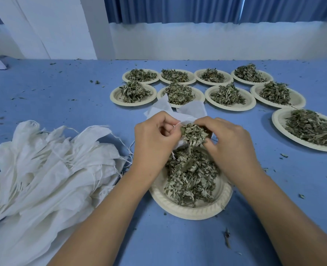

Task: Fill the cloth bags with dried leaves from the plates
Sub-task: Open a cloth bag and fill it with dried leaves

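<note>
A cream paper plate heaped with dried leaves sits right in front of me on the blue table. Above it my left hand pinches the rim of a white cloth bag, holding its mouth apart. My right hand grips a clump of dried leaves at that mouth. The rest of the bag stretches away from me behind both hands.
A pile of white cloth bags with drawstrings lies at my left. Several plates of dried leaves stand in two rows at the back, and one more plate sits at the right. Leaf crumbs are scattered over the blue tabletop.
</note>
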Available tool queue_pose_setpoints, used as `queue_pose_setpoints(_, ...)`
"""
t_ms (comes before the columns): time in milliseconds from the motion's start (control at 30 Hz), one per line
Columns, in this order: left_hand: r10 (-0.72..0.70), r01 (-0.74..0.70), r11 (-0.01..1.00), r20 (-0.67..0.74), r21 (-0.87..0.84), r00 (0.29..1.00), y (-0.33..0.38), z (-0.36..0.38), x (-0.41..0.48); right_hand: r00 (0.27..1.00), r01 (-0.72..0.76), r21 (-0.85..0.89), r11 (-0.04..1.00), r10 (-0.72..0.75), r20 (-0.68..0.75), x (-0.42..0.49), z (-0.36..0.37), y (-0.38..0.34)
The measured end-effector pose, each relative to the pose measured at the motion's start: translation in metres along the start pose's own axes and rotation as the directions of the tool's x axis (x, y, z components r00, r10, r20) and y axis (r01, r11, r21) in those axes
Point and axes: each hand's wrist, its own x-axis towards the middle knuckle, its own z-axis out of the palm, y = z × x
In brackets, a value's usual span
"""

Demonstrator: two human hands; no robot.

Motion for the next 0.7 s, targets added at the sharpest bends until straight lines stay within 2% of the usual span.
queue_pose_setpoints(67,0.016,-0.016,1.0,-0.034,0.006,0.999,0.0,0.0,0.0,0.995,0.087,-0.056,0.995,-0.089,-0.035,0.002,-0.002,-0.001)
queue_pose_setpoints(133,0.021,-0.021,1.0,-0.049,0.008,0.999,0.001,0.0,0.001,0.995,0.094,-0.062,0.994,-0.093,0.025,0.003,-0.003,-0.001)
queue_pose_setpoints(200,0.026,-0.025,1.0,-0.051,0.016,0.998,0.0,0.0,0.001,0.985,0.043,0.001,0.999,-0.042,0.165,0.003,-0.003,0.001)
queue_pose_setpoints(267,0.028,-0.026,0.999,-0.056,0.022,0.998,-0.001,0.0,0.001,0.951,-0.063,0.142,0.988,0.016,0.308,0.003,-0.005,0.003)
queue_pose_setpoints(367,0.023,-0.022,1.0,-0.057,0.018,0.998,-0.002,0.0,0.002,0.919,-0.21,0.308,0.928,0.08,0.386,0.003,-0.01,0.003)
queue_pose_setpoints(400,0.023,-0.022,1.0,-0.051,0.017,0.998,-0.002,0.0,0.002,0.915,-0.208,0.305,0.93,0.075,0.396,0.002,-0.011,0.002)
queue_pose_setpoints(533,0.026,-0.026,1.0,-0.016,0.015,1.0,-0.003,0.001,0.001,0.923,-0.084,0.118,0.989,0.033,0.384,0.0,-0.005,-0.005)
queue_pose_setpoints(600,0.036,-0.036,0.999,-0.009,0.02,0.999,-0.003,0.001,0.001,0.955,-0.055,0.143,0.988,0.01,0.295,-0.001,0.0,-0.007)
queue_pose_setpoints(700,0.047,-0.047,0.999,0.011,-0.011,0.999,-0.003,0.002,0.0,0.978,-0.084,0.199,0.976,0.042,0.204,0.0,0.002,-0.007)
